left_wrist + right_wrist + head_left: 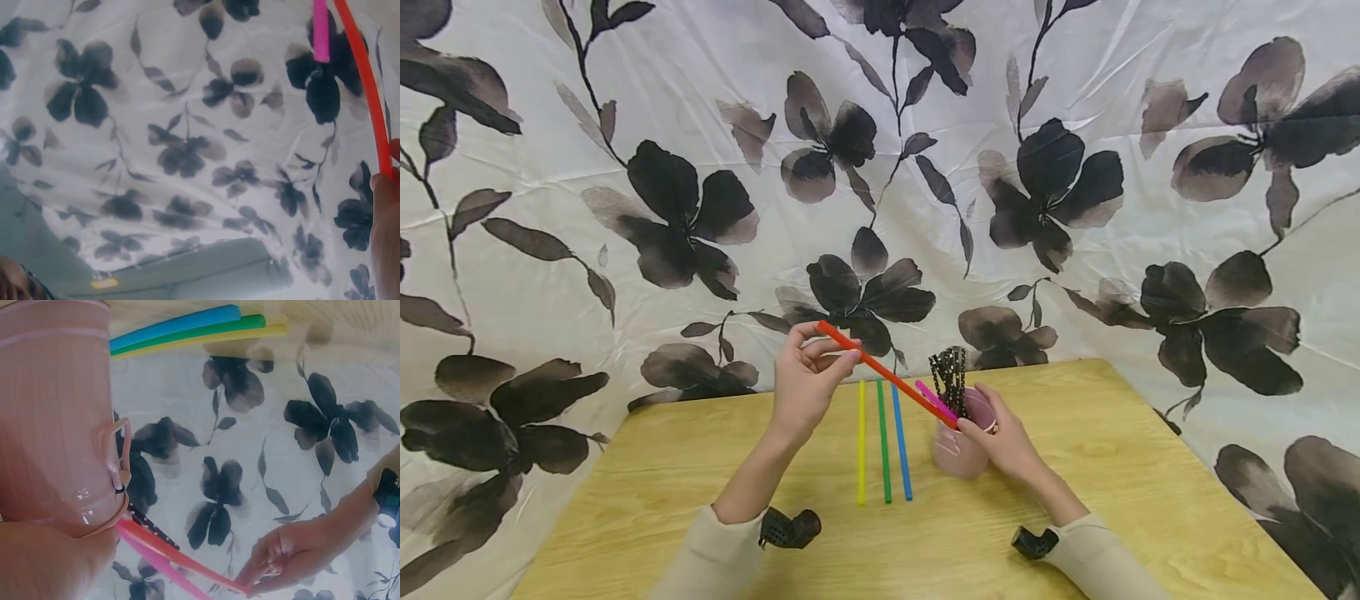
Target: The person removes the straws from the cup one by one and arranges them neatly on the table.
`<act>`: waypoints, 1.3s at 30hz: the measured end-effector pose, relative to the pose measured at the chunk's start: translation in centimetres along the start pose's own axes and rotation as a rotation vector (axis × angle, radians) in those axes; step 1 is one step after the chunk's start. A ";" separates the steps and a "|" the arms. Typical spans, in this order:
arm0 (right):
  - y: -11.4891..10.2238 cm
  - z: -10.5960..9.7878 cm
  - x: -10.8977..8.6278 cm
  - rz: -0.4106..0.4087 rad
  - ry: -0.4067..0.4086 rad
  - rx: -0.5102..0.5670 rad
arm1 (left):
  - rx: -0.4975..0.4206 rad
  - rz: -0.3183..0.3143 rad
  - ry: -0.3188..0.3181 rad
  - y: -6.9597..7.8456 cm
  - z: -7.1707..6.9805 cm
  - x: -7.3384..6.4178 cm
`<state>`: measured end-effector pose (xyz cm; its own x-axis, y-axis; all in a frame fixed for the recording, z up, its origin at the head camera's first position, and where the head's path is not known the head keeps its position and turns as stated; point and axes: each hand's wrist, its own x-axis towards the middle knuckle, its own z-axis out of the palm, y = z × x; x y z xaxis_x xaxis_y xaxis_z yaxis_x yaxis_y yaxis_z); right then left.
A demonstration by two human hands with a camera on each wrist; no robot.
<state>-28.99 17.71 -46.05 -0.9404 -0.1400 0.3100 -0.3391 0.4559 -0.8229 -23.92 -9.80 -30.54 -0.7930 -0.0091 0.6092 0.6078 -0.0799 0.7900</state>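
Observation:
My left hand (805,387) is raised at the left and pinches the upper end of a long red straw (891,375) between thumb and fingers. The straw slants down to the right, its lower end at the rim of a pink cup (958,457). My right hand (1009,437) grips this cup from the right, thumb near the rim by the straw's end. Inside the cup stand several black straws with white dots (951,375) and a magenta straw (929,395). The right wrist view shows a small handle (107,447) on the cup's side.
Left of the cup, a yellow straw (861,446), a green straw (883,446) and a blue straw (902,446) lie side by side on the wooden table (1060,467). A floral cloth (925,208) hangs behind the table's far edge.

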 end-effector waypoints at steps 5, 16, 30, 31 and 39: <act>0.3 -0.1 -0.2 0.020 -0.003 0.008 | -0.107 0.014 0.078 -0.1 -2.1 1.1; -0.8 -0.5 -0.3 -0.006 -0.003 0.015 | -0.050 -0.017 0.110 -1.6 -5.5 3.0; -3.9 -1.1 -1.4 -0.009 -0.024 0.023 | 0.056 -0.234 0.087 -6.6 -7.6 3.5; -3.8 -1.0 -1.3 -0.009 -0.026 0.022 | 0.063 -0.242 0.086 -7.0 -7.8 3.5; -3.7 -1.0 -1.2 -0.015 -0.027 0.044 | 0.119 -0.315 0.063 -10.1 -8.6 3.5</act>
<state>-26.63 17.11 -42.92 -0.9352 -0.1707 0.3102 -0.3537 0.4145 -0.8385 -33.16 -17.58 -36.97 -0.9414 -0.0641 0.3313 0.3301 0.0280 0.9435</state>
